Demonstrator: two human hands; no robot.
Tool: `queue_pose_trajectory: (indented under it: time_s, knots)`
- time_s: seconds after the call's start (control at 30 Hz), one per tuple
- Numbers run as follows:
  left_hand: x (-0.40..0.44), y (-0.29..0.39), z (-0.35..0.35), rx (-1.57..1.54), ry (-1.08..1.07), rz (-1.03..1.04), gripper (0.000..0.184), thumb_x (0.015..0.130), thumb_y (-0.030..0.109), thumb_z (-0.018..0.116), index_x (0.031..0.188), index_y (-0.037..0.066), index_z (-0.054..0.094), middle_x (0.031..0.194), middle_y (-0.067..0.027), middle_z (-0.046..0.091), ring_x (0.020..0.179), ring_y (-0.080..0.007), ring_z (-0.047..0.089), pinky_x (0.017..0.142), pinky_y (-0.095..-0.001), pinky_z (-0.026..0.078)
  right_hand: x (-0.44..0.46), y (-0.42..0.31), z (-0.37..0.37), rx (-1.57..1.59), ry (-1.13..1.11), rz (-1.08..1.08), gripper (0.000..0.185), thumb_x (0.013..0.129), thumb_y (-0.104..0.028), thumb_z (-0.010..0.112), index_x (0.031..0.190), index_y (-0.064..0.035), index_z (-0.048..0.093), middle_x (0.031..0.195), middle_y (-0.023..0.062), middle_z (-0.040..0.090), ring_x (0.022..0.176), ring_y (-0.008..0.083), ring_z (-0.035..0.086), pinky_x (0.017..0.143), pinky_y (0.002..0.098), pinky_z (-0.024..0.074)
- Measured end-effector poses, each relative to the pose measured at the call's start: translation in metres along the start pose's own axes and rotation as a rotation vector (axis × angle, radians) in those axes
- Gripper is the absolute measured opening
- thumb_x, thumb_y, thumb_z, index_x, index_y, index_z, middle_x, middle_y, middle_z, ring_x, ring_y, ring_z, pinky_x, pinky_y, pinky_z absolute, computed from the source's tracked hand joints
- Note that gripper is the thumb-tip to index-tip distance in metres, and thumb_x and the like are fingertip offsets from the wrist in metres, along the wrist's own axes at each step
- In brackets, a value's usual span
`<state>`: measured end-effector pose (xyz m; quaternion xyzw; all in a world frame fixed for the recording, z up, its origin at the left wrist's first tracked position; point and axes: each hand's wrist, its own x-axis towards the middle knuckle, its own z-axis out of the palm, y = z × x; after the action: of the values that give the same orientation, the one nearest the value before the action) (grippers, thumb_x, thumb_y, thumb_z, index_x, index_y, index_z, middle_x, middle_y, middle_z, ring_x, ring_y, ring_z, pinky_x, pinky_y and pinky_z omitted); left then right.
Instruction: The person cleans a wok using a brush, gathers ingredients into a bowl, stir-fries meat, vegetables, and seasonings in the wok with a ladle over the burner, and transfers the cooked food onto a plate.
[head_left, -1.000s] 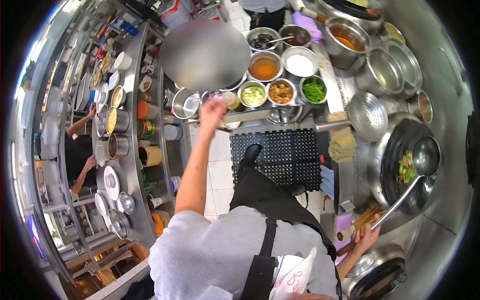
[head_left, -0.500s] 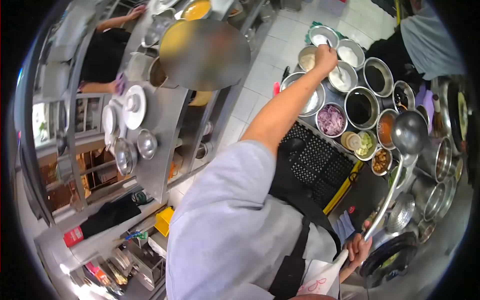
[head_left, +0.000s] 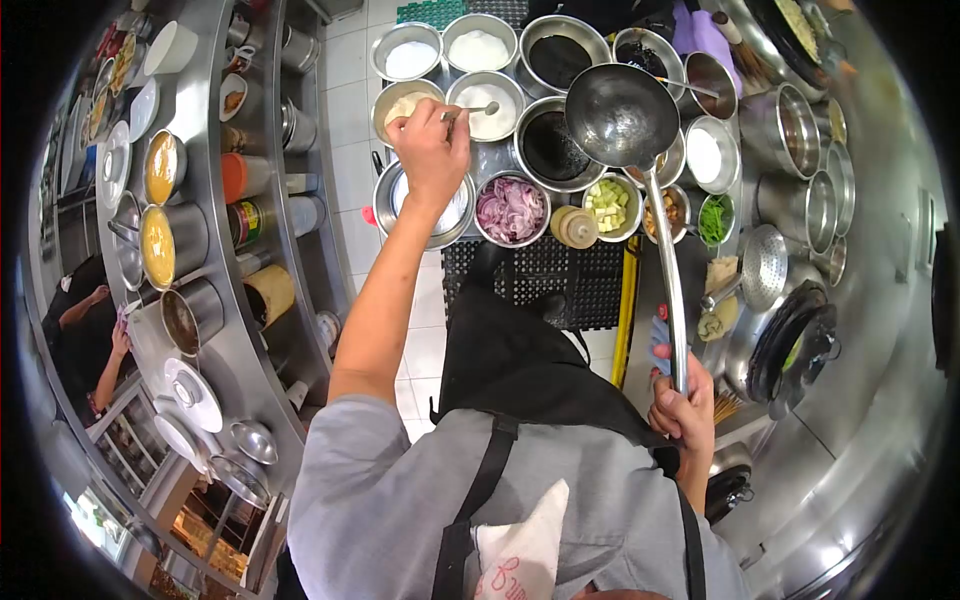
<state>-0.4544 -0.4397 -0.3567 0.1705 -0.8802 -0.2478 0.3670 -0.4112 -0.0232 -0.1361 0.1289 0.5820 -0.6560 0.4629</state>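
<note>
My left hand (head_left: pixel 436 150) pinches a small metal spoon (head_left: pixel 484 109) at the rows of steel bowls. The spoon's tip is above a bowl of white powder (head_left: pixel 492 118), beside a bowl of pale beige powder (head_left: pixel 408 101). Low on the right, my right hand (head_left: pixel 684 404) is wrapped round the handle end of a long steel ladle (head_left: pixel 622 112). Its dark round bowl hangs over the containers, partly covering a bowl of dark liquid (head_left: pixel 550 146). Nearer me stand sliced red onion (head_left: pixel 512 210), a squat beige-topped jar (head_left: pixel 574 228) and cut pale-green vegetable (head_left: pixel 607 204).
Chopped greens (head_left: pixel 712 219) fill a small bowl at the right. A perforated skimmer (head_left: pixel 764 268), steel pots (head_left: pixel 797 212) and black pans (head_left: pixel 790 350) crowd the right side. A steel shelf unit (head_left: pixel 237 300) stands left. Another person's arms (head_left: pixel 105 370) show at far left.
My view has turned, so the bowls now lie straight ahead. My left hand has drawn back slightly, with the spoon's tip now visible. The ladle stays in my right hand.
</note>
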Motion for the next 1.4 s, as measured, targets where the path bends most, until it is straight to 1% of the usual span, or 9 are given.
queue_pose_trajectory:
  time_s: [0.57,0.77,0.8,0.9,1.0,1.1,1.13,1.23,1.4]
  knots:
    - [-0.004,-0.023,0.017,-0.172,-0.02,-0.321,0.017,0.086,0.019,0.074,0.081,0.002,0.071,0.077,-0.0086,0.06,0.07,-0.0256,0.057,0.08,-0.0401,0.035,0.017,-0.013,-0.005,-0.002,-0.021,0.087,0.059,0.09,-0.007,0.065,0.143,0.0003,0.042,0.057,-0.0026,0.044,0.035,0.0054,0.035,0.035,0.0245,0.0313]
    - [-0.002,-0.033,0.017,-0.382,0.055,-0.538,0.015,0.088,0.016,0.074,0.085,0.001,0.072,0.073,-0.0092,0.063,0.062,-0.0187,0.057,0.063,-0.0342,0.043,0.024,-0.017,0.002,-0.014,-0.026,0.11,0.06,0.088,-0.011,0.068,0.141,0.0004,0.043,0.056,-0.0034,0.042,0.034,0.0044,0.034,0.033,0.0236,0.0305]
    - [-0.006,-0.048,0.016,-0.404,0.068,-0.557,0.017,0.09,0.016,0.075,0.088,-0.001,0.073,0.075,-0.0054,0.066,0.063,-0.0122,0.055,0.057,-0.0294,0.043,0.026,-0.017,0.001,-0.015,-0.043,0.109,0.059,0.089,-0.009,0.066,0.142,0.0003,0.042,0.056,-0.0029,0.043,0.035,0.0049,0.035,0.034,0.0241,0.031]
    - [0.02,-0.039,-0.024,-0.625,0.065,-0.732,0.021,0.092,0.017,0.076,0.089,-0.003,0.073,0.079,-0.0011,0.067,0.066,-0.0083,0.054,0.058,-0.0282,0.043,0.032,-0.022,0.005,0.007,-0.076,0.127,0.057,0.09,-0.007,0.064,0.143,0.0003,0.042,0.055,-0.0025,0.043,0.035,0.0054,0.035,0.035,0.0245,0.0313]
    - [0.051,-0.019,-0.038,-0.728,0.142,-0.59,0.018,0.092,0.015,0.076,0.09,-0.003,0.074,0.08,-0.0021,0.067,0.065,-0.0092,0.056,0.06,-0.0281,0.045,0.038,-0.029,0.01,0.016,-0.103,0.153,0.056,0.091,-0.006,0.063,0.143,0.0006,0.042,0.055,-0.0025,0.042,0.036,0.0052,0.035,0.035,0.0239,0.0308]
    - [0.067,-0.04,-0.004,-0.277,0.12,-0.304,0.011,0.092,0.011,0.074,0.093,0.0,0.077,0.082,-0.0046,0.067,0.07,-0.0107,0.057,0.064,-0.0256,0.045,0.039,-0.03,0.015,0.029,-0.121,0.181,0.056,0.09,-0.004,0.061,0.143,0.001,0.042,0.055,-0.0026,0.042,0.036,0.0049,0.035,0.035,0.0232,0.0301]
    - [0.065,-0.054,0.017,-0.348,0.145,-0.338,0.012,0.091,0.014,0.074,0.09,0.003,0.077,0.083,-0.0077,0.067,0.072,-0.0169,0.062,0.07,-0.0324,0.046,0.04,-0.031,0.016,0.034,-0.127,0.188,0.056,0.09,-0.003,0.06,0.143,0.0011,0.041,0.055,-0.0026,0.042,0.036,0.0048,0.035,0.035,0.023,0.0298]
    - [0.066,-0.075,0.049,0.072,0.078,-0.195,0.019,0.091,0.022,0.073,0.086,0.004,0.076,0.085,-0.0075,0.068,0.076,-0.0226,0.065,0.078,-0.0388,0.044,0.038,-0.03,0.019,0.043,-0.138,0.202,0.057,0.089,-0.001,0.06,0.143,0.0014,0.041,0.055,-0.0025,0.043,0.036,0.0047,0.036,0.035,0.0228,0.0291]
    - [0.064,-0.096,0.074,-0.058,0.105,-0.293,0.023,0.088,0.027,0.072,0.081,0.005,0.076,0.082,-0.0063,0.067,0.085,-0.0257,0.065,0.084,-0.0431,0.038,0.032,-0.024,0.02,0.042,-0.117,0.209,0.058,0.088,-0.001,0.061,0.142,0.0017,0.041,0.056,-0.0025,0.042,0.037,0.0046,0.036,0.035,0.023,0.0284]
